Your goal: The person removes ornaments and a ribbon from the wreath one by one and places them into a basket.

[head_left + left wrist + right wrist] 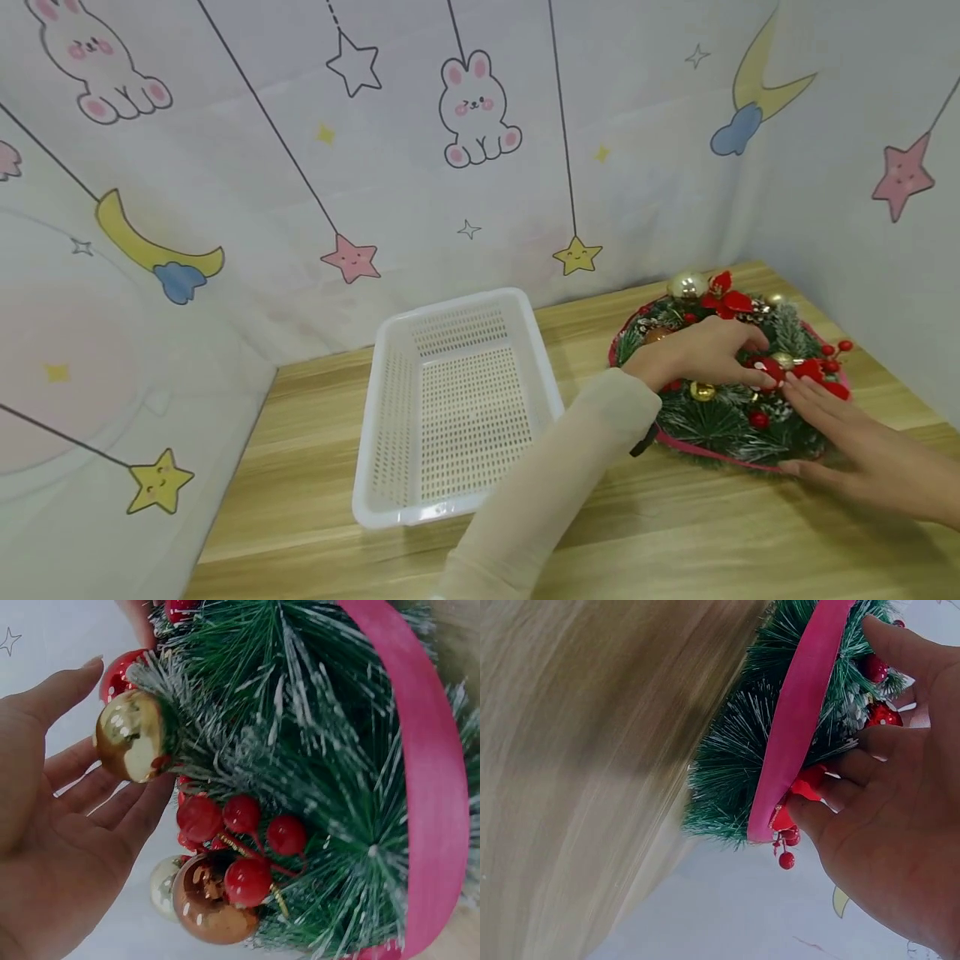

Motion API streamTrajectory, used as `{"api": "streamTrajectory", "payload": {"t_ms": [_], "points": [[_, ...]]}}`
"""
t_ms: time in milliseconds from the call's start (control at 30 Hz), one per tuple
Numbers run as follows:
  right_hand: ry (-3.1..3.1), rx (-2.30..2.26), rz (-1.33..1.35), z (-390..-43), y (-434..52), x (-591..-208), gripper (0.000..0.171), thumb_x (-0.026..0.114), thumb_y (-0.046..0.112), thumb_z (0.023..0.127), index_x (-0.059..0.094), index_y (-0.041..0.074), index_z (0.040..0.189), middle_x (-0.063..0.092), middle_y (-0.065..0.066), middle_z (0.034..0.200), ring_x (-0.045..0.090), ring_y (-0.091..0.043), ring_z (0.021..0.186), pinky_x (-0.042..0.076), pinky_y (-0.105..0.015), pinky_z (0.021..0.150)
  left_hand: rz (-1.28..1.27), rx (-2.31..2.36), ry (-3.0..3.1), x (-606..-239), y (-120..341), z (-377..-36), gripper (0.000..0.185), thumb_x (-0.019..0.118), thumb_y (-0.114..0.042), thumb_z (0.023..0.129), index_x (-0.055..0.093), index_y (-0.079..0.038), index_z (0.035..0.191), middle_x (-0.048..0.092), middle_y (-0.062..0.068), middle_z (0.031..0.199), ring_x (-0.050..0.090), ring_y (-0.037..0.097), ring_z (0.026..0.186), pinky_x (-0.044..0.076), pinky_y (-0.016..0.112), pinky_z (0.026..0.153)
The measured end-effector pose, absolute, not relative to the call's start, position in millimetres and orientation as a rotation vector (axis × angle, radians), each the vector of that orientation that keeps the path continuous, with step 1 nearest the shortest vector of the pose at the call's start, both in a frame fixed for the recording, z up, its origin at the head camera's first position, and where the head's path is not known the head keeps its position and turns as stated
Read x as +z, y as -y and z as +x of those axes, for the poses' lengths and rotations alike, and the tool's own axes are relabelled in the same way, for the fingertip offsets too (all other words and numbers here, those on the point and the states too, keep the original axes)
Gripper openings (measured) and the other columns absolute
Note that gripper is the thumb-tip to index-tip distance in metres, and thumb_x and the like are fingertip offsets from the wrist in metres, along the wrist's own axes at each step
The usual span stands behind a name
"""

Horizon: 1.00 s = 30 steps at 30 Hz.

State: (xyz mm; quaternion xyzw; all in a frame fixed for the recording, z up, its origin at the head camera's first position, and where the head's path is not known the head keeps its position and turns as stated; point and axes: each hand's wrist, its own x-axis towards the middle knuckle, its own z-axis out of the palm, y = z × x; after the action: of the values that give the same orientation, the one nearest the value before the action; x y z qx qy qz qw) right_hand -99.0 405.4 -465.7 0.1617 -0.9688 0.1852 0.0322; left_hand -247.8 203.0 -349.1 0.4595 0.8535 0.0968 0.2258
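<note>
Wreath [731,379] of frosted green needles, lying flat on wooden table [315,500] at the far right corner, edged with pink ribbon [431,787] and dotted with red berries [244,825], gold balls [131,735] and red flowers [723,296]. Left hand [701,354] resting on top of wreath from the near left, fingers loosely spread and relaxed, nearly straight, tips among the ornaments, gripping nothing. Right hand [862,454] laid against the wreath's near right edge, fingers straight and slightly apart, touching red ornaments and ribbon, thumb along the rim. White slotted basket [450,408] standing left of wreath, well apart from both hands. Pale sleeve [540,492] covering left forearm. Cloth backdrop [375,167] printed with rabbits, stars and moons behind table.
</note>
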Motion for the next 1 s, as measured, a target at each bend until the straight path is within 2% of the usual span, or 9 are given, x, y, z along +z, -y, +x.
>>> {"api": "streamTrajectory", "payload": {"t_ms": [67,167,367,433,500,600,667,833,1000], "points": [[2.974,0.588,0.499,-98.6,-405.7,-466.3,0.106,0.081,0.030,0.093,0.012,0.004,0.169,0.013,-0.033,0.172,-0.018,-0.006,0.161,0.007,-0.076,0.123,1.278,0.263,-2.354,-351.4,-205.6,-246.2,0.060,0.063,-0.048,0.104,0.047,-0.027,0.158,0.054,-0.018,0.154,0.052,-0.006,0.138,0.042,0.007,0.107],[2.944,0.583,0.512,-98.1,-406.3,-467.9,0.108,0.083,0.028,0.090,0.013,0.006,0.169,0.014,-0.033,0.172,-0.019,0.008,0.154,-0.001,-0.072,0.126,1.294,0.253,-2.361,-354.6,-208.3,-244.3,0.058,0.065,-0.047,0.103,0.049,-0.028,0.156,0.060,-0.019,0.147,0.059,-0.008,0.127,0.045,0.006,0.100],[2.914,0.565,0.538,-100.3,-406.0,-470.6,0.112,0.085,0.025,0.088,0.010,0.009,0.170,0.012,-0.030,0.174,-0.020,0.019,0.147,-0.006,-0.068,0.127,1.312,0.239,-2.390,-358.5,-208.6,-244.3,0.057,0.066,-0.045,0.103,0.051,-0.027,0.154,0.064,-0.017,0.140,0.063,-0.007,0.118,0.046,0.005,0.096],[2.907,0.551,0.550,-100.5,-406.1,-471.8,0.112,0.085,0.023,0.088,0.010,0.008,0.170,0.010,-0.030,0.174,-0.020,0.018,0.147,-0.014,-0.058,0.129,1.328,0.240,-2.385,-359.4,-209.0,-244.3,0.056,0.066,-0.043,0.103,0.051,-0.026,0.154,0.064,-0.016,0.139,0.063,-0.007,0.117,0.046,0.005,0.095],[2.897,0.525,0.558,-100.5,-406.2,-472.9,0.111,0.085,0.023,0.088,0.011,0.006,0.169,0.009,-0.029,0.174,-0.020,0.015,0.148,-0.021,-0.037,0.126,1.342,0.242,-2.377,-359.7,-209.8,-243.7,0.055,0.067,-0.041,0.103,0.052,-0.025,0.153,0.066,-0.015,0.136,0.063,-0.007,0.115,0.046,0.004,0.094],[2.863,0.480,0.589,-100.8,-404.9,-473.0,0.111,0.086,0.024,0.087,0.013,0.003,0.168,0.008,-0.028,0.175,-0.019,0.012,0.150,-0.019,-0.011,0.113,1.343,0.247,-2.376,-358.8,-209.6,-242.4,0.054,0.068,-0.039,0.102,0.053,-0.024,0.152,0.066,-0.016,0.135,0.063,-0.008,0.114,0.045,0.003,0.094],[2.815,0.441,0.626,-101.7,-404.6,-472.3,0.115,0.089,0.022,0.083,0.015,0.002,0.168,0.006,-0.020,0.177,-0.019,0.014,0.150,-0.016,-0.002,0.108,1.335,0.249,-2.379,-357.7,-209.9,-241.2,0.054,0.069,-0.038,0.102,0.053,-0.025,0.152,0.066,-0.016,0.135,0.063,-0.008,0.115,0.045,0.003,0.094],[2.691,0.384,0.738,-103.3,-405.5,-469.9,0.128,0.095,0.017,0.072,0.012,0.007,0.169,-0.005,0.015,0.175,-0.017,0.015,0.154,-0.010,0.002,0.110,1.323,0.216,-2.390,-355.1,-211.0,-238.8,0.061,0.068,-0.041,0.102,0.046,-0.028,0.158,0.060,-0.019,0.147,0.057,-0.009,0.129,0.042,0.004,0.102],[2.681,0.388,0.755,-103.0,-405.8,-469.7,0.129,0.094,0.017,0.073,0.010,0.010,0.170,-0.008,0.020,0.173,-0.017,0.013,0.155,-0.010,0.001,0.109,1.349,0.180,-2.400,-354.5,-211.3,-237.7,0.061,0.068,-0.042,0.102,0.046,-0.030,0.158,0.062,-0.020,0.143,0.060,-0.010,0.123,0.043,0.004,0.100]]}}
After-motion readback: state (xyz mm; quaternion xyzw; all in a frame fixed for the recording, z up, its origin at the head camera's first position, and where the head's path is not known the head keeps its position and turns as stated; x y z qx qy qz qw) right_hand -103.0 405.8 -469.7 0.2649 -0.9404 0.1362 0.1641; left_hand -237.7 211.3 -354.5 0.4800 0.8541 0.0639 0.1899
